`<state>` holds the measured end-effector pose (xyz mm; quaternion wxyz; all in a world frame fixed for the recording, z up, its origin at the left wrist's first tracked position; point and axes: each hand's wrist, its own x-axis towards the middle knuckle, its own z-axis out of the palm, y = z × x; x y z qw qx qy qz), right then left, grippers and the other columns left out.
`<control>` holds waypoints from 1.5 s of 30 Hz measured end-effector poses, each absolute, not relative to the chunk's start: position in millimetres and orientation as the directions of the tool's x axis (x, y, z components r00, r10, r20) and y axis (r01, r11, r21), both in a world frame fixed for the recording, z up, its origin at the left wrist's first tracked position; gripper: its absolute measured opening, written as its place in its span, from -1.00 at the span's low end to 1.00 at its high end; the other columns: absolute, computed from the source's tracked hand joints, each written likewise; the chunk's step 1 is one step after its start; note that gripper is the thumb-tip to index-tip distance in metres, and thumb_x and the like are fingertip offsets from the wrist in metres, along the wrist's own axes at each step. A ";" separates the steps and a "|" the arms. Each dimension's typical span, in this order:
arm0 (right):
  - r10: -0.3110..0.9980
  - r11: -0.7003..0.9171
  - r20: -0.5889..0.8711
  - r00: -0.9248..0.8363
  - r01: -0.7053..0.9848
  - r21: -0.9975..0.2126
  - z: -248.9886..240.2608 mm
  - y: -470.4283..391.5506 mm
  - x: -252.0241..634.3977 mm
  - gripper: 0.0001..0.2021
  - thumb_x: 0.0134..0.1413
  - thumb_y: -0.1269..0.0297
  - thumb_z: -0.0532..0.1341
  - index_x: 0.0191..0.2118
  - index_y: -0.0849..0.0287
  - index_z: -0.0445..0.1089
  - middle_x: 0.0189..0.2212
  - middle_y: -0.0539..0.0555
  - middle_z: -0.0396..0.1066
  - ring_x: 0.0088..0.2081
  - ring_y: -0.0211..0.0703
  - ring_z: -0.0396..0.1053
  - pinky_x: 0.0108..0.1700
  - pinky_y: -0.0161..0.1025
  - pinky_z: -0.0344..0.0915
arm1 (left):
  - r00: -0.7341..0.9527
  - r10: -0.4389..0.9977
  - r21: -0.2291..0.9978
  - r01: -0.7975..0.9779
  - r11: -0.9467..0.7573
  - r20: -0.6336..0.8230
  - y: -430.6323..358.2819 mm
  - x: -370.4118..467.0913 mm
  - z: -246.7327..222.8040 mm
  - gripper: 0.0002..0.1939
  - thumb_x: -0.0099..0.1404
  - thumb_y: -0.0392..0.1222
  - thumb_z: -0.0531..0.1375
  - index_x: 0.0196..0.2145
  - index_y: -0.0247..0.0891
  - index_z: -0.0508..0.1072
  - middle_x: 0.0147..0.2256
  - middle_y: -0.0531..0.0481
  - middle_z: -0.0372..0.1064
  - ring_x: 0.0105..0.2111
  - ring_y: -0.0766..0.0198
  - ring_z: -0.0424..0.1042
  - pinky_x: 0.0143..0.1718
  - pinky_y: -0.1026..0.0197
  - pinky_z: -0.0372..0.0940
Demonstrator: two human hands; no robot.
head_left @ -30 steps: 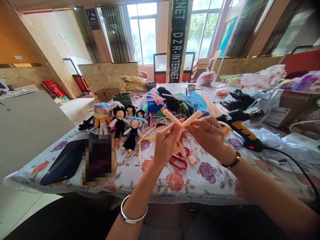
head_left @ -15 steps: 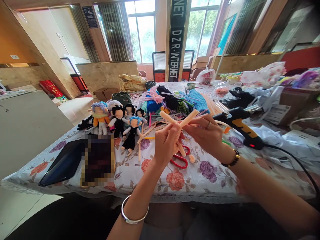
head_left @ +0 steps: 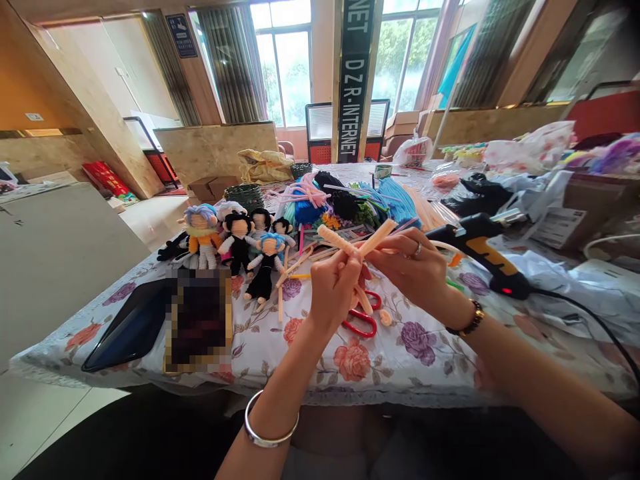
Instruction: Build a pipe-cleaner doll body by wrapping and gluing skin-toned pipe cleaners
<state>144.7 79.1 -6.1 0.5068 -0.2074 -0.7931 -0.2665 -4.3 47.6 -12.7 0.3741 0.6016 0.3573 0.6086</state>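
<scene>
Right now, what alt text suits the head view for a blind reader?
A person's left hand and right hand hold a peach fuzzy piece over a flowered tablecloth by red scissor handles. Dolls are left, a glue gun right.

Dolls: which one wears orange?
The lavender-haired doll, left of the upright black-clad dolls. It alone shows orange clothing; those wear black.

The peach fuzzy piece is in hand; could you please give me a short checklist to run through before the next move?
1. Left hand's grip on the peach fuzzy piece: ok, fingers closed around it.
2. Right hand's grip on the piece: cannot tell, fingertips partly hidden.
3. Red-handled scissors in full view: not ok, only the handles show.
4. Glue gun light on: ok, glowing red.
5. Dolls clear of both hands: ok, apart, to the left.
</scene>
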 end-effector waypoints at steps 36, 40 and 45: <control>0.114 0.813 0.775 -0.621 0.506 0.286 12.9 71.2 164.5 -0.83 0.12 0.46 0.15 -0.18 0.09 0.35 -0.27 0.00 0.51 -0.18 -0.22 0.39 -0.19 -0.23 0.34 | 0.240 0.771 0.681 0.365 -0.635 0.590 54.9 -5.8 -19.2 -0.70 0.33 -0.12 -0.09 -0.51 -0.24 0.24 -0.58 0.03 0.23 -0.58 0.36 0.19 -0.48 0.28 0.05; 0.125 0.834 0.794 -0.595 0.496 0.241 13.6 71.7 164.8 -0.81 0.07 0.50 0.18 -0.20 0.10 0.35 -0.31 0.00 0.50 -0.21 -0.21 0.37 -0.20 -0.23 0.35 | 0.241 0.809 0.763 0.272 -0.586 0.536 53.1 -5.7 -18.3 -0.58 0.36 -0.02 -0.16 -0.52 -0.25 0.26 -0.56 0.01 0.23 -0.56 0.36 0.20 -0.48 0.28 0.07; 0.121 0.828 0.817 -0.563 0.511 0.230 20.5 67.2 162.4 -0.86 0.03 0.49 0.22 -0.32 0.08 0.37 -0.41 -0.04 0.49 -0.32 -0.28 0.37 -0.27 -0.31 0.35 | 0.252 0.820 0.805 0.190 -0.563 0.514 51.3 -6.1 -19.6 -0.52 0.35 0.05 -0.15 -0.52 -0.28 0.31 -0.56 0.00 0.24 -0.56 0.37 0.21 -0.49 0.28 0.09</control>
